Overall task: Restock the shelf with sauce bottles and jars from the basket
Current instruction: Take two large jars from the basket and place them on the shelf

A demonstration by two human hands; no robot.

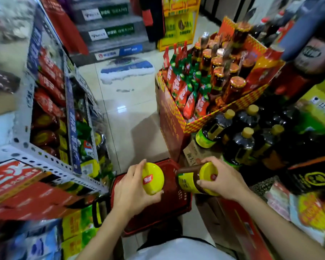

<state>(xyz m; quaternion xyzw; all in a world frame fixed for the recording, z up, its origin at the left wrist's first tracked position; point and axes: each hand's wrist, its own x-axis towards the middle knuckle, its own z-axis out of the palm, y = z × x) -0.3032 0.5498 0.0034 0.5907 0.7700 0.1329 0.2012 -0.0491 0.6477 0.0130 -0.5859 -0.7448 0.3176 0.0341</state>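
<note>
We've got L hand (131, 186) fingers curled round a yellow-lid jar (153, 178), R hand (223, 182) fingers gripping a 2nd sauce jar (194, 180), both over the red basket (176, 196).

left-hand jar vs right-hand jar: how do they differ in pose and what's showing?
The left-hand jar faces the camera lid-on, so only its yellow lid shows; the right-hand jar is tipped sideways, showing a brown body and a yellow-green label. The left-hand jar's red logo is fully visible; the right-hand jar's is partly covered by the right hand. Shared: yellow lids, each gripped near the lid, the other by the left hand, above the red basket.
</note>
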